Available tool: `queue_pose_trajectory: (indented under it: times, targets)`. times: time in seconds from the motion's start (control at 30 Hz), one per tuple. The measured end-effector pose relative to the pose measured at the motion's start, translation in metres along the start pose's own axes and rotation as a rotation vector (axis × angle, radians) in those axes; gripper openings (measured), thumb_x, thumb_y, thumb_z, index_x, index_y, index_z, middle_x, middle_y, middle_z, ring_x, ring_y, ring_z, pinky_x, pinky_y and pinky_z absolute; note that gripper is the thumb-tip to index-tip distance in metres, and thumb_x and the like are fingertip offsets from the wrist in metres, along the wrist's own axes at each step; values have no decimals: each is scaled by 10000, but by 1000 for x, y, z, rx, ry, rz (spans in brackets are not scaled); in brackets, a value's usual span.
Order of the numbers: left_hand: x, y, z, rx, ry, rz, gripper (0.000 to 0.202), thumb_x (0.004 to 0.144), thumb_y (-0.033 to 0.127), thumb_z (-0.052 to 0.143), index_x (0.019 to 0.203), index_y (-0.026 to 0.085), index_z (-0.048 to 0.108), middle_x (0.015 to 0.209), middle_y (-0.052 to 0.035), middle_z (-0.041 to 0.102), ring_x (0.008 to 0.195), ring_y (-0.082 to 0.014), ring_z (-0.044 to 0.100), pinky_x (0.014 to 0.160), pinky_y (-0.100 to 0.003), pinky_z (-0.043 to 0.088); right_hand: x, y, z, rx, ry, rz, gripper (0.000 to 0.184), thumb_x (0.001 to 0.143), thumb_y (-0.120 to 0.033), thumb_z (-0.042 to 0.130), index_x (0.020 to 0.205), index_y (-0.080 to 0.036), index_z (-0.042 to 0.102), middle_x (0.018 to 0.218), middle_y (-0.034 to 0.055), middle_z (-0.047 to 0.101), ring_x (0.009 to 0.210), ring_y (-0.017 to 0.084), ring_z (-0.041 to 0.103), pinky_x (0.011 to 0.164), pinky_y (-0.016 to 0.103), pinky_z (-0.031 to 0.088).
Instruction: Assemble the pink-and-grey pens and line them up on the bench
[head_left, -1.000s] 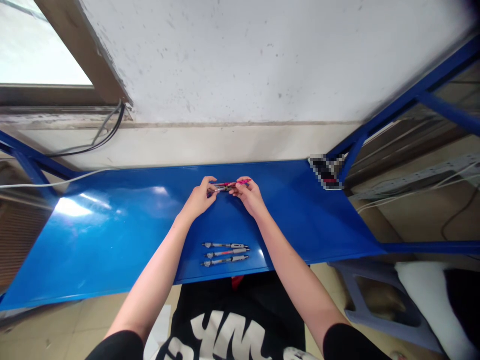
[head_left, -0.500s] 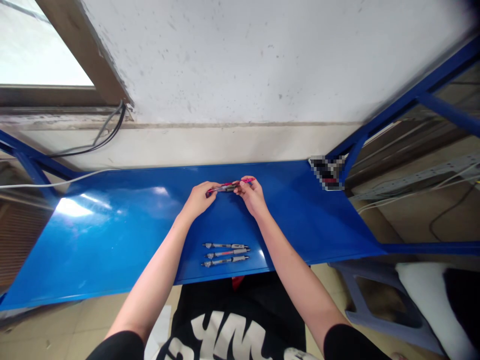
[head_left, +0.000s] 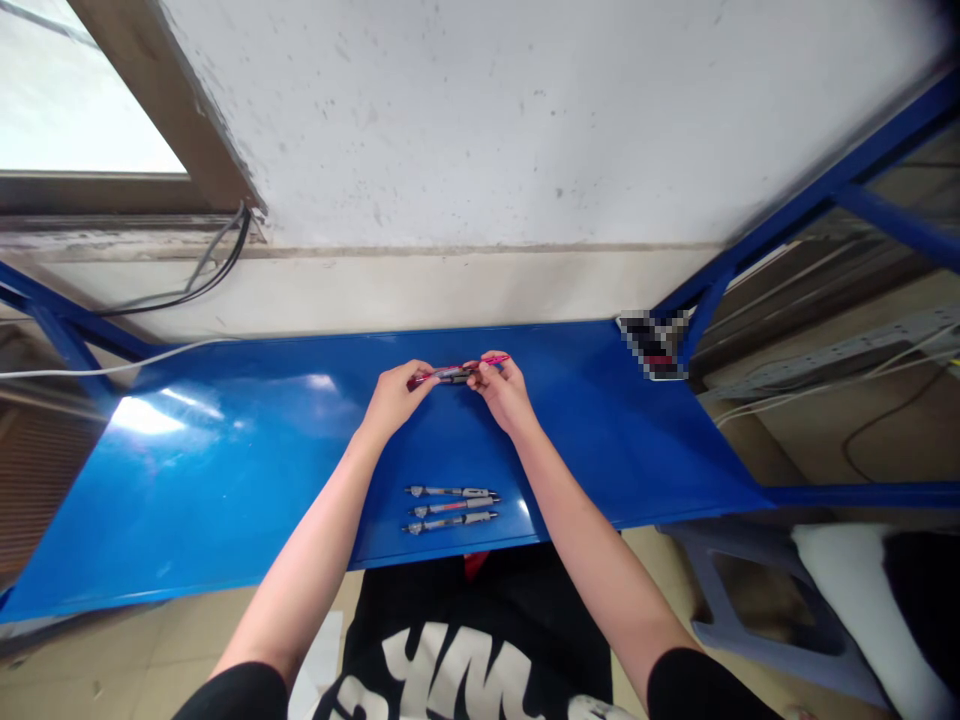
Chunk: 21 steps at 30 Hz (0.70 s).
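Note:
Both my hands meet over the middle of a blue metal shelf (head_left: 225,470). My left hand (head_left: 391,399) pinches the left end of a pink pen (head_left: 457,373), fingers closed on it. My right hand (head_left: 502,390) grips the same pen at its right half, where the pink end sticks out past the fingers. The pen lies roughly level, just above the shelf. Nearer to me, three grey pens (head_left: 451,507) lie side by side in a neat row close to the shelf's front edge.
A white wall rises behind the shelf, with a window frame (head_left: 150,120) and cables (head_left: 187,290) at upper left. Blue frame bars (head_left: 825,185) run at right, beside a small blurred object (head_left: 654,345). A grey plastic stool (head_left: 757,600) stands at lower right.
The hands have shifted the pink pen a little: its pink end now pokes further right past my right fingers, and my left fingers have closed nearer its tip.

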<state>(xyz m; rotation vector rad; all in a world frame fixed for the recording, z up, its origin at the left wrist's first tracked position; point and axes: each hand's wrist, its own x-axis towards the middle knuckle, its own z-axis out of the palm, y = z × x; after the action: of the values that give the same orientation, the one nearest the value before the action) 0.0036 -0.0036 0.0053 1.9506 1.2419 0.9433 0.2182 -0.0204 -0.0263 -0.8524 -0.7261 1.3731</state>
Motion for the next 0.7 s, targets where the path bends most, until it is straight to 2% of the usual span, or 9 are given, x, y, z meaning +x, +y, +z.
queue_pose_trajectory:
  times: [0.23, 0.4, 0.7]
  targets:
    - [1, 3, -1, -3, 38, -16, 191, 898, 376, 699, 965, 203, 741, 865, -34, 765, 777, -186, 683, 747, -300, 507, -1, -3, -1, 47, 2, 3, 376, 747, -379, 872, 972, -281, 588, 945, 11, 791, 681, 142, 680, 662, 290, 564]
    - [1, 6, -1, -78, 63, -75, 210, 869, 395, 712, 927, 195, 739, 788, -17, 737, 720, -173, 651, 697, -289, 486, 0, -5, -2, 55, 1, 20, 380, 747, -384, 871, 973, -285, 582, 928, 3, 793, 680, 145, 688, 670, 294, 574]
    - [1, 6, 4, -228, 89, -117, 238, 804, 404, 762, 900, 188, 727, 739, 3, 672, 695, -152, 603, 695, -279, 478, -5, -10, 5, -45, -41, 35, 365, 743, -427, 871, 964, -281, 620, 990, 20, 801, 759, 178, 743, 703, 318, 584]
